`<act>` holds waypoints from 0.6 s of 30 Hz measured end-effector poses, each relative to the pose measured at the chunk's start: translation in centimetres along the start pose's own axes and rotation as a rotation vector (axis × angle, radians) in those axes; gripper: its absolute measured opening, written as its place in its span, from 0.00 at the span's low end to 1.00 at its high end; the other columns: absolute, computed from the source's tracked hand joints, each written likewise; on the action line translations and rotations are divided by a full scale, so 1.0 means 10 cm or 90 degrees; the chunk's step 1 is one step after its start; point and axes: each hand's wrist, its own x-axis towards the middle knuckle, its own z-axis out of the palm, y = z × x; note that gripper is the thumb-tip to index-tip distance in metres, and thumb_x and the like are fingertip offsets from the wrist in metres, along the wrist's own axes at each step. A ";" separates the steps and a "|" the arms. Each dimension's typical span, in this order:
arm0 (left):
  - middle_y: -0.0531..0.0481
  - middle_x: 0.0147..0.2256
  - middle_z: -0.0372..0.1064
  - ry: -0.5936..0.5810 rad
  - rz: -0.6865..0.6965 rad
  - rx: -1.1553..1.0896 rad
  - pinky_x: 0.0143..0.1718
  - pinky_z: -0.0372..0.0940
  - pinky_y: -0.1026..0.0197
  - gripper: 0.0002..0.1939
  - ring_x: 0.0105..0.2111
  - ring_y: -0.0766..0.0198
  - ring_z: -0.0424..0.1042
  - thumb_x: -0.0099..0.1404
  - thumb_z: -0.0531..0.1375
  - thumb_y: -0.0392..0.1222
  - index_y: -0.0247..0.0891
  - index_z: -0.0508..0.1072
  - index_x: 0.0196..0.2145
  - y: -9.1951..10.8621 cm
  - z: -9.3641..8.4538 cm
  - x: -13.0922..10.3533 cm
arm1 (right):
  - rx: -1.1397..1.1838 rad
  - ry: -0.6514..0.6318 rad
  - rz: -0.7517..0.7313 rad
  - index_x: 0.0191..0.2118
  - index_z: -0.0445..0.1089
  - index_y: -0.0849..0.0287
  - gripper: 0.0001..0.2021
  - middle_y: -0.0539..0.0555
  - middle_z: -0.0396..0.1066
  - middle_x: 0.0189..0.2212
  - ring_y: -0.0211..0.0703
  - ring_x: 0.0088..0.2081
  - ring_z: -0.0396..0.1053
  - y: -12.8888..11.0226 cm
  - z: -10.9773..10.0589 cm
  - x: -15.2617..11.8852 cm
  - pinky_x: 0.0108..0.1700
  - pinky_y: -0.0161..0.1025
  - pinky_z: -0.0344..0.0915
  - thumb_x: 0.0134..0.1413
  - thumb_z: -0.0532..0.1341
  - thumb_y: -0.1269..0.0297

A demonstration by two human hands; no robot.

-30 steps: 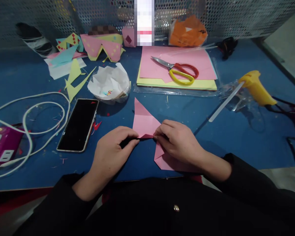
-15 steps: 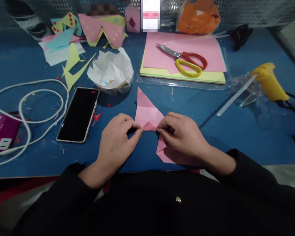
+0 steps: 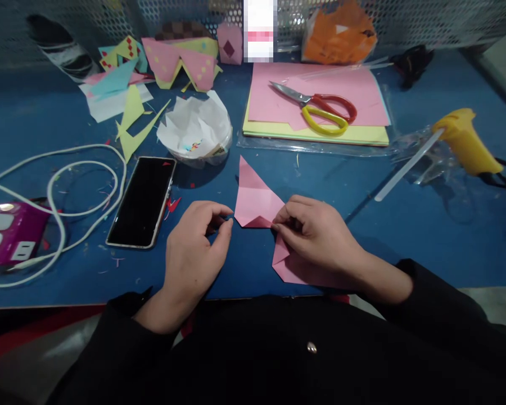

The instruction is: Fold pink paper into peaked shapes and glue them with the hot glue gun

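A piece of pink paper, pointed at its top left and with a small fold along its lower edge, lies on the blue table. My right hand pinches the lower right corner of this piece between thumb and fingers. Under that hand and wrist rests another pink paper piece with folded edges, partly covered. Just left of the upper piece is my left hand, its thumb and forefinger slightly apart, with nothing between them.
Left of my hands lie a phone, a white cable and a purple device. Beyond are a paper-lined bowl and scissors on a paper stack. A yellow glue gun lies right. Pink paper wings stand behind.
My left hand has let go of the paper's lower left corner and drawn a little to the left. The right hand keeps its pinch. The view has shifted slightly.
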 end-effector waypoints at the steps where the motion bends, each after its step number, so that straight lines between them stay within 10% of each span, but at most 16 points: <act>1: 0.50 0.38 0.73 0.007 0.011 -0.005 0.38 0.68 0.59 0.06 0.36 0.63 0.73 0.66 0.59 0.34 0.39 0.74 0.39 0.00 0.00 -0.01 | 0.001 -0.001 0.002 0.30 0.73 0.59 0.04 0.50 0.68 0.28 0.36 0.30 0.65 0.00 0.00 0.00 0.31 0.35 0.55 0.56 0.63 0.70; 10: 0.49 0.36 0.72 -0.082 0.083 0.103 0.39 0.64 0.56 0.05 0.38 0.58 0.70 0.67 0.60 0.37 0.38 0.73 0.32 0.02 0.09 0.07 | 0.004 -0.011 0.013 0.30 0.72 0.59 0.04 0.49 0.68 0.28 0.37 0.30 0.65 -0.02 0.00 0.01 0.32 0.35 0.55 0.55 0.63 0.71; 18: 0.46 0.35 0.73 0.025 0.178 0.206 0.36 0.66 0.54 0.03 0.36 0.55 0.71 0.66 0.60 0.35 0.35 0.73 0.34 0.07 0.15 0.01 | -0.002 -0.023 0.020 0.31 0.71 0.60 0.04 0.51 0.68 0.30 0.39 0.33 0.66 -0.03 -0.01 0.02 0.35 0.37 0.55 0.57 0.61 0.70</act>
